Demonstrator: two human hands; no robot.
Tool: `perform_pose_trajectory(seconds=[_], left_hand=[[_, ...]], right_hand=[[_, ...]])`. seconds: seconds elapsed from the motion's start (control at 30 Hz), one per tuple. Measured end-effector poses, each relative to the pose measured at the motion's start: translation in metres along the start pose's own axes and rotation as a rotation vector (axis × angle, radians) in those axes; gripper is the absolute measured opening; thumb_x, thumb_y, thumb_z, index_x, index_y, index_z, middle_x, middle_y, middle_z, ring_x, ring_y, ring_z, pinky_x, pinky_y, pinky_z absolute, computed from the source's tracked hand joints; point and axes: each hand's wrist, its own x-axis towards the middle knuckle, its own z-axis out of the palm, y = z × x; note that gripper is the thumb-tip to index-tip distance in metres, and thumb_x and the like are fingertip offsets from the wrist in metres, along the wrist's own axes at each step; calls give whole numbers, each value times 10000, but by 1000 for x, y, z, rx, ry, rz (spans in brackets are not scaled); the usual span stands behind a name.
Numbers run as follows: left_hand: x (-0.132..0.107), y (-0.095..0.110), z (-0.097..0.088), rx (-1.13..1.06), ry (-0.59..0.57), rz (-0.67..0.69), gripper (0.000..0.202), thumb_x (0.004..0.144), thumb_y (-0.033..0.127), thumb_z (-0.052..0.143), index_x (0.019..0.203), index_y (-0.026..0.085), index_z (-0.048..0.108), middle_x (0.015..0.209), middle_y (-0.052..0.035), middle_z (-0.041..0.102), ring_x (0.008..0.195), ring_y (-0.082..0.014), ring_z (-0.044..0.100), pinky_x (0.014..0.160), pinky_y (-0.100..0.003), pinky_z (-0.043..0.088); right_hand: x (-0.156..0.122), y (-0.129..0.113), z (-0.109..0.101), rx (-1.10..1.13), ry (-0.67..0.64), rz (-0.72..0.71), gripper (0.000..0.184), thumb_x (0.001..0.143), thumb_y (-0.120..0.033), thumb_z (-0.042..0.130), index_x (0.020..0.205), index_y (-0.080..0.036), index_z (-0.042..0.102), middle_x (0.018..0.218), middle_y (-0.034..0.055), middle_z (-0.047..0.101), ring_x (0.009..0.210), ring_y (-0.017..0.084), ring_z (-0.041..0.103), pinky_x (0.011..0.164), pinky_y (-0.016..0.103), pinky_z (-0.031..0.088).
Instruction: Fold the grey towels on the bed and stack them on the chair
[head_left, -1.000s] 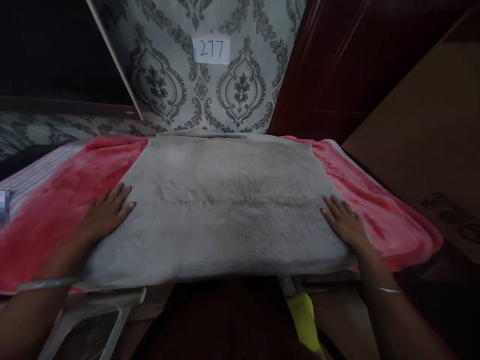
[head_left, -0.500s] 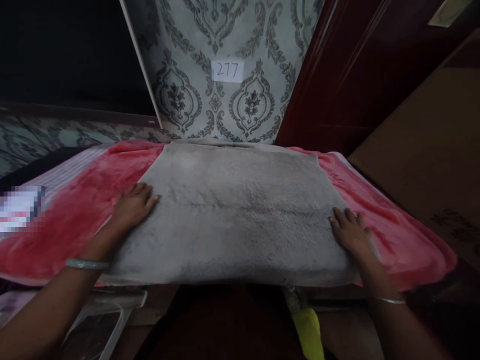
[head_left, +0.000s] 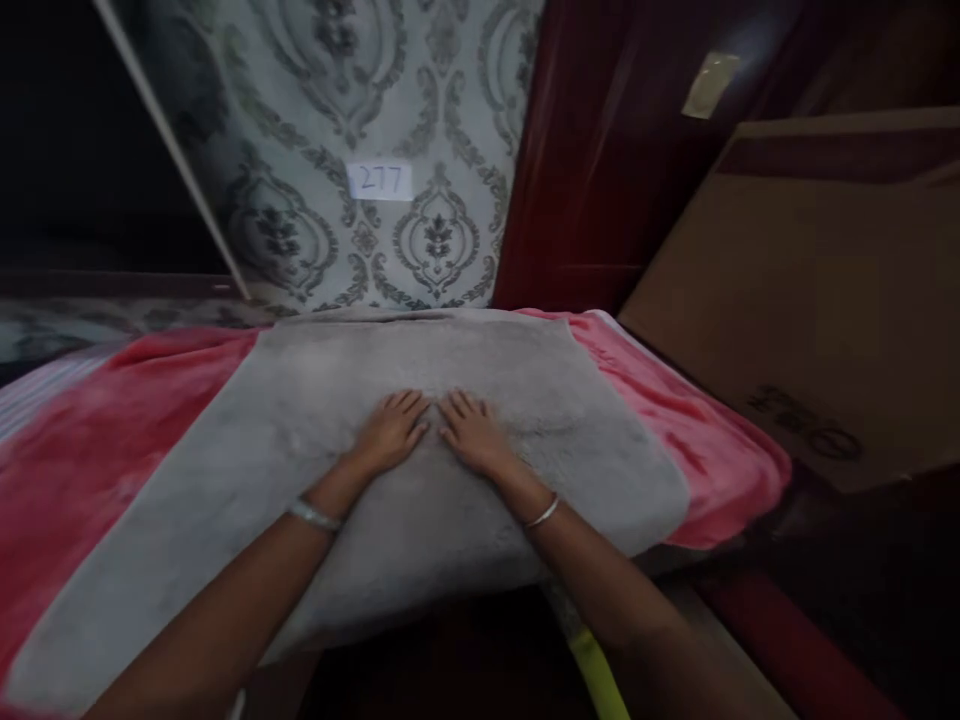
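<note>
A grey plush towel (head_left: 322, 560) is spread over a pink blanket (head_left: 150, 400), which shows on both sides of it. Near the middle of the towel, my left hand (head_left: 390, 432) lies palm down with its fingers stretched forward. My right hand (head_left: 474, 434) rests flat just beside it, fingers also extended, a small gap between the two. Neither hand grips anything. Faint creases run across the cloth around the fingers, and its front edge hangs toward me.
Behind stands a patterned wall with a paper marked 277 (head_left: 381, 181). A dark screen (head_left: 97, 150) is at the left. To the right are a dark red door (head_left: 585, 170) and a large cardboard box (head_left: 832, 300). Something yellow (head_left: 598, 672) shows below the front edge.
Both hands have moved inward from the towel's left and right sides to its middle, near each other. My view has turned to the right, showing more of the box.
</note>
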Motion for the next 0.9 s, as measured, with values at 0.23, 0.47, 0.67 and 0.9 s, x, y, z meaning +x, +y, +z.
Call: perform_pose_trajectory(seconds=[0.23, 0.47, 0.67, 0.9], left_hand=[[8, -20, 14, -30, 13, -2, 567, 962, 414, 362, 1417, 180, 605, 1519, -130, 555, 1437, -319, 474, 1203, -548, 366], [7, -20, 19, -13, 73, 20, 586, 977, 425, 321, 1422, 169, 603, 1531, -126, 543, 1441, -312, 468, 1209, -529, 361], [7, -20, 17, 6, 88, -20, 607, 984, 452, 293, 1399, 156, 623, 1511, -128, 564, 1427, -321, 482, 1207, -523, 368], [11, -19, 13, 56, 91, -116, 597, 943, 462, 340, 1337, 156, 667, 1464, -144, 605, 1396, -338, 520, 1179, -527, 411]], right_hand=[[-4, 57, -14, -16, 1, 37, 598, 1078, -545, 295, 1624, -301, 314, 1706, 2, 250, 1563, 286, 205, 1246, 518, 205], [-44, 184, -42, -92, 11, 497, 624, 1077, -535, 304, 1644, -279, 261, 1727, 58, 166, 1580, 305, 137, 1243, 563, 173], [-79, 236, -44, -80, 48, 747, 626, 1088, -477, 251, 1644, -191, 242, 1712, 136, 203, 1558, 295, 223, 1219, 550, 249], [-35, 213, -50, -83, 152, 571, 628, 1070, -484, 308, 1640, -225, 262, 1717, 135, 182, 1573, 318, 160, 1223, 589, 205]])
